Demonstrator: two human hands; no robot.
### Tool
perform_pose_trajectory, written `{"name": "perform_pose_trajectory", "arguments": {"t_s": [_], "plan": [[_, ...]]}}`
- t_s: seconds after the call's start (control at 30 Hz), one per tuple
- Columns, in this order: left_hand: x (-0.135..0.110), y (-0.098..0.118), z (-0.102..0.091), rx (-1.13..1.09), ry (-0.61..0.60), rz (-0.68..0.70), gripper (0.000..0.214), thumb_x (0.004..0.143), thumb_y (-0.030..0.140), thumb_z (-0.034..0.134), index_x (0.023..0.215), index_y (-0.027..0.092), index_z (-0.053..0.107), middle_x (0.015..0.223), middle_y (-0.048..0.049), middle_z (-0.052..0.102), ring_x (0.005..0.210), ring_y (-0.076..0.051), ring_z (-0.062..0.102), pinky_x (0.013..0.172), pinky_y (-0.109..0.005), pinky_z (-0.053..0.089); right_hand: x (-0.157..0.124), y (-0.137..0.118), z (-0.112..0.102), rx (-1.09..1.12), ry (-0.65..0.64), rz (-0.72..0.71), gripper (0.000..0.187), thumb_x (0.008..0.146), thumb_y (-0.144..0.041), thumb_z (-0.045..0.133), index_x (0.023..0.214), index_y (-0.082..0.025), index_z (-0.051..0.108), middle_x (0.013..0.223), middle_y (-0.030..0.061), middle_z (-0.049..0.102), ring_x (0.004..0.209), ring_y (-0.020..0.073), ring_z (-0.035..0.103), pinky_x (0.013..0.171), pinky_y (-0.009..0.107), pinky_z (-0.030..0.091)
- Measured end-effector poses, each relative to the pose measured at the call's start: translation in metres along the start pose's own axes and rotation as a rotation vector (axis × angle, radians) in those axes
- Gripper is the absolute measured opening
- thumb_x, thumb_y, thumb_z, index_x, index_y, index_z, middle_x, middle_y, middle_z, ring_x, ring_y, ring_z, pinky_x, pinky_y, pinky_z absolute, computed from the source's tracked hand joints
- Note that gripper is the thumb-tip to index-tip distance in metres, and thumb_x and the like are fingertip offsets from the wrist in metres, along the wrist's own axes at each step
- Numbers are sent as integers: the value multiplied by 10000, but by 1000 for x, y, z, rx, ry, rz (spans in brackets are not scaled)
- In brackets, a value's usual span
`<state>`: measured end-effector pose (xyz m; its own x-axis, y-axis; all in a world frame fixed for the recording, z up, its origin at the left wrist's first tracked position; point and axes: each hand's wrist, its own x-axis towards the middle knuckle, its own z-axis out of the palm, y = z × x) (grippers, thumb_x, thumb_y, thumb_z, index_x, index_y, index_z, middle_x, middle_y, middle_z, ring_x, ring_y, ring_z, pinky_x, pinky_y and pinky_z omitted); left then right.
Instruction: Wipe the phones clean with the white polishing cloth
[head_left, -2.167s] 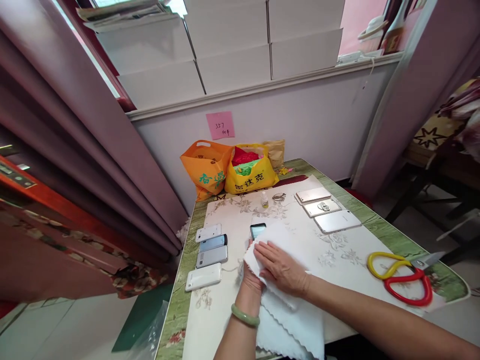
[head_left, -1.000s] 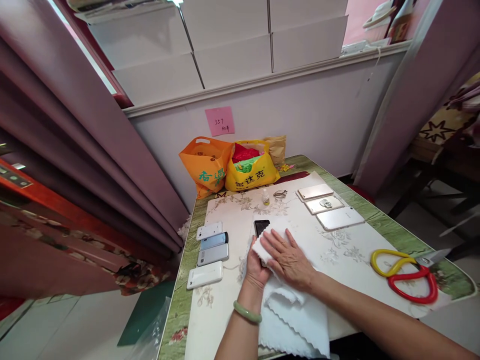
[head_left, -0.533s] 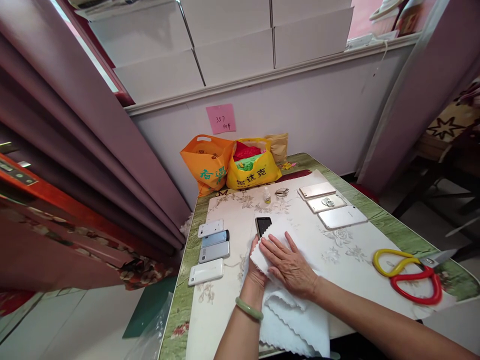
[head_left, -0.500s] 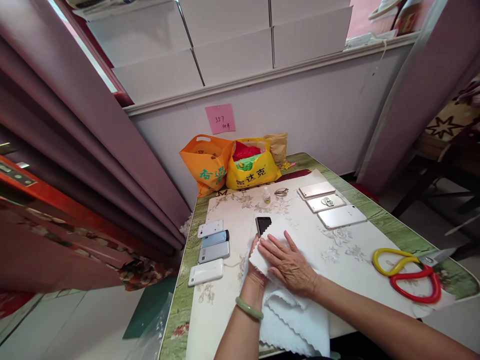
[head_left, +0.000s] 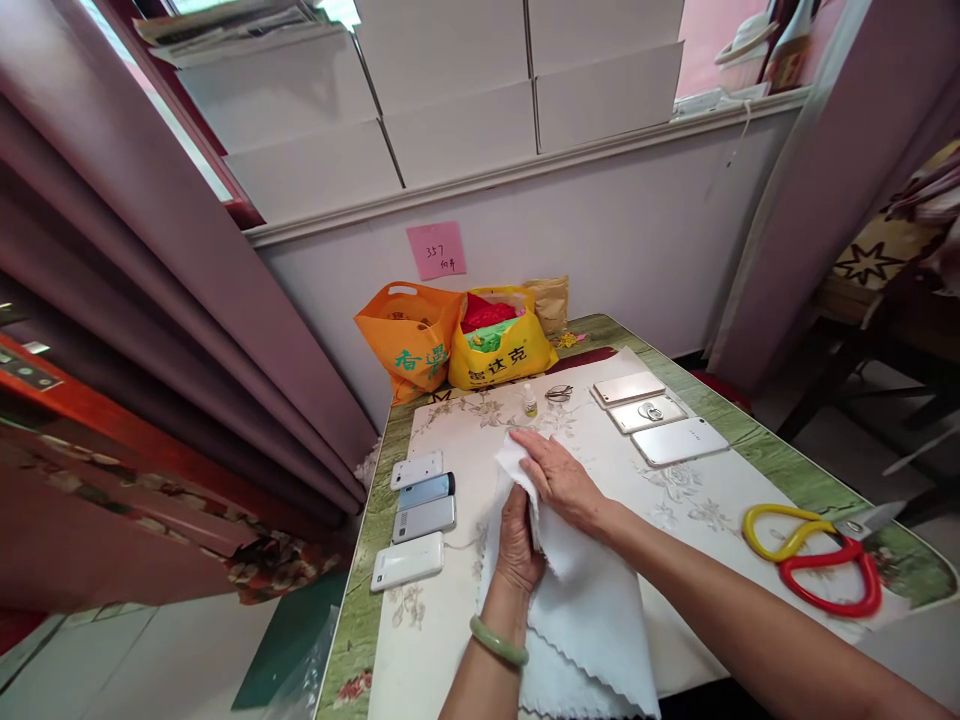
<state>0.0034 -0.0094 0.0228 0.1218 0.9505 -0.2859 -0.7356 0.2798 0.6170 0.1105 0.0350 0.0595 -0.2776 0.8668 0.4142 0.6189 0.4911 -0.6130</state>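
Note:
My left hand [head_left: 519,545], with a green bangle on the wrist, is closed round a mobile phone [head_left: 535,528] tilted on its edge. Only a thin strip of that phone shows; the rest is hidden by the cloth and my fingers. A white cloth [head_left: 592,590] with a zigzag edge covers the phone and hangs down over the front of the table. My right hand [head_left: 562,482] presses the cloth against the phone's far side, its fingers bent over the cloth's upper end.
Several phones, a white one [head_left: 407,561] nearest, lie on the left. More phones, including a silver one [head_left: 679,441], lie back right. Large scissors [head_left: 825,550] rest at the right. A small bottle [head_left: 530,401], glasses [head_left: 559,393], an orange bag [head_left: 409,340] and a yellow bag [head_left: 502,345] stand behind.
The phone has turned from facing up to standing on edge, and the cloth now hides its dark screen. My right hand has moved from lying flat on top to the phone's far side.

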Motion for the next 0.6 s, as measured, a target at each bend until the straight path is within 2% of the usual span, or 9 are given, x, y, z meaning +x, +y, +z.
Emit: {"name": "perform_pose_trajectory", "arguments": {"t_s": [0.1,0.2,0.4,0.5,0.6], "plan": [[-4,3,2,48,-71,21,521,765,372,721,1246,210,605,1122,-74,704,1040,-241,648,919,-348,484,1,7,5,270,58,130,436,997,-394,306,1374,-286,497,1370,29,559,1281,192,493,1083,416,395],[-4,3,0,73,-47,31,496,726,327,765,1191,217,629,1077,-59,719,996,-226,665,887,-321,490,-6,18,11,357,94,188,435,982,-423,331,1343,-282,528,1368,29,557,1272,197,500,1096,416,378],[2,0,-7,18,-7,9,461,717,371,765,1130,202,652,1025,-66,732,937,-221,689,863,-323,511,-27,26,22,302,81,338,518,976,-427,339,1461,-251,383,1376,67,558,1251,237,535,1062,454,415],[7,-1,-11,-52,25,-25,465,754,416,714,1150,181,653,1064,-95,725,962,-232,687,880,-340,518,-36,21,29,229,84,311,502,979,-414,329,1422,-209,445,1338,97,587,1217,252,563,1041,456,436],[11,-1,-13,-109,46,-31,463,801,474,639,1158,179,652,1065,-103,725,995,-238,680,890,-358,526,-49,17,39,128,121,251,462,973,-406,356,1333,-180,538,1324,118,594,1251,269,528,1067,472,405]]}}
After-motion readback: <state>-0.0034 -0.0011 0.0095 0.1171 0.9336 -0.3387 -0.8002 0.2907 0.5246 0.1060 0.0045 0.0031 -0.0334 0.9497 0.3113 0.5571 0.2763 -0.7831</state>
